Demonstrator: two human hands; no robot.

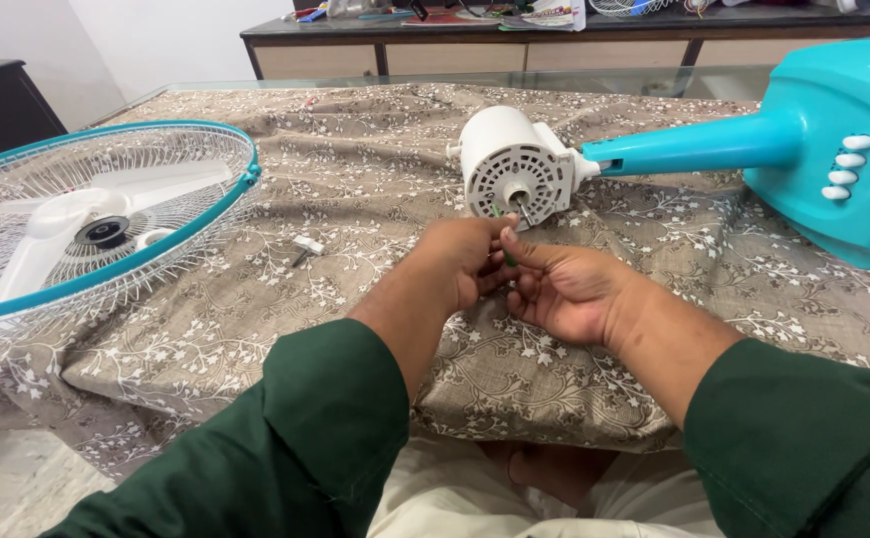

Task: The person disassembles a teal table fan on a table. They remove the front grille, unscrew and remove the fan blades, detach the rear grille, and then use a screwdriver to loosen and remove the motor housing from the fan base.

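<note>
Closest to us, green sleeves (305,438) over pale trousers, and both our hands meet at the worktop's (375,169) patterned cloth. The left hand (460,261) is curled nearly closed, the right hand (565,289) half open, fingers pinching a thin green screwdriver (503,239) between them, its tip up at the white fan motor (515,164). That motor lies on its side, grilled face toward us, joined to the teal stand (754,139). Left, the fan cage (96,214) holds white blades (66,224).
</note>
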